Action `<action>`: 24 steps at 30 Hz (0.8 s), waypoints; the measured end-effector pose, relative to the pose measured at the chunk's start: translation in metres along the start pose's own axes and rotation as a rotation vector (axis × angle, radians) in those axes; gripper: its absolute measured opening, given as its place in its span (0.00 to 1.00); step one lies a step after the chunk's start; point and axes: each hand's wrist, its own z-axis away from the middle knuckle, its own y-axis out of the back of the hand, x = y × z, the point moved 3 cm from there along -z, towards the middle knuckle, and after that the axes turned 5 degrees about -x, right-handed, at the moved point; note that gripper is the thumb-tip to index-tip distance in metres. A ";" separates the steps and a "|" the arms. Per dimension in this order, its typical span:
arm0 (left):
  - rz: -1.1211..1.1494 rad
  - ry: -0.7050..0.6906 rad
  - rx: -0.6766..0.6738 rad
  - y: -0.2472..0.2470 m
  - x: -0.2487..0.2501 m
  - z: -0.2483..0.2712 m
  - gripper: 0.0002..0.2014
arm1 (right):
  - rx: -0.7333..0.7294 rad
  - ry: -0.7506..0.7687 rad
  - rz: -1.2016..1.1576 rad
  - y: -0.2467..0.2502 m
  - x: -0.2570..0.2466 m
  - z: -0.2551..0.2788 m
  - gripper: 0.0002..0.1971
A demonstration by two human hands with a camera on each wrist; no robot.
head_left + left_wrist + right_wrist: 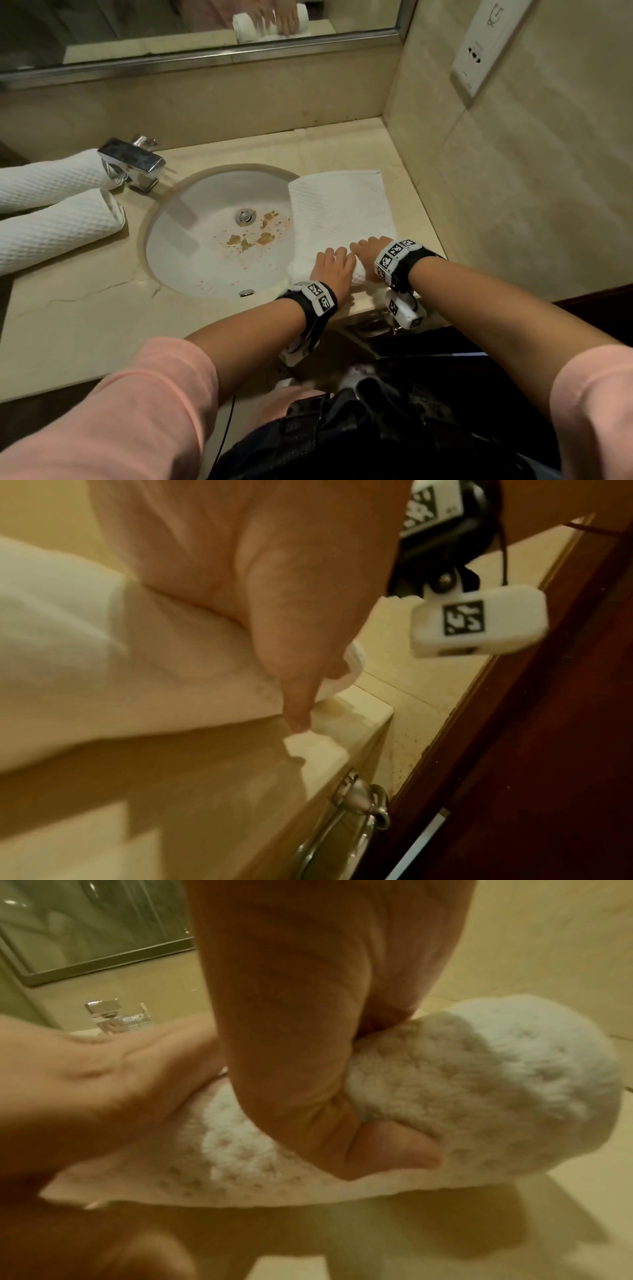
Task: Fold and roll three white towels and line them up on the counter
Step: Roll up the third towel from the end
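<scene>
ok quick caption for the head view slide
Both hands, left hand and right hand, roll the third towel beside the sink; two rolled towels wait.

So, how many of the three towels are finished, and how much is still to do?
Done: two rolled towels lie side by side on the counter, left of the sink. In hand: the third towel, right of the sink; the left hand and right hand are rolling its near end, the far part lies flat. Left: finish this roll and line it up with the other two.
</scene>
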 end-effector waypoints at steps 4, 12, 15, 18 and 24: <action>-0.047 0.023 -0.004 0.010 0.004 0.005 0.23 | -0.079 -0.010 -0.029 0.001 0.003 -0.004 0.24; 0.072 -0.025 -0.013 0.010 -0.014 -0.016 0.19 | 0.207 -0.034 0.093 -0.002 -0.006 0.020 0.38; 0.157 -0.055 -0.059 0.014 -0.025 -0.025 0.23 | 0.391 0.052 0.063 -0.007 -0.009 0.033 0.25; 0.228 -0.071 -0.117 0.017 -0.031 -0.033 0.29 | 0.499 0.104 0.044 -0.025 -0.001 0.033 0.31; 0.189 -0.018 -0.120 0.019 -0.026 -0.031 0.27 | 0.284 0.008 0.044 0.006 -0.012 0.028 0.19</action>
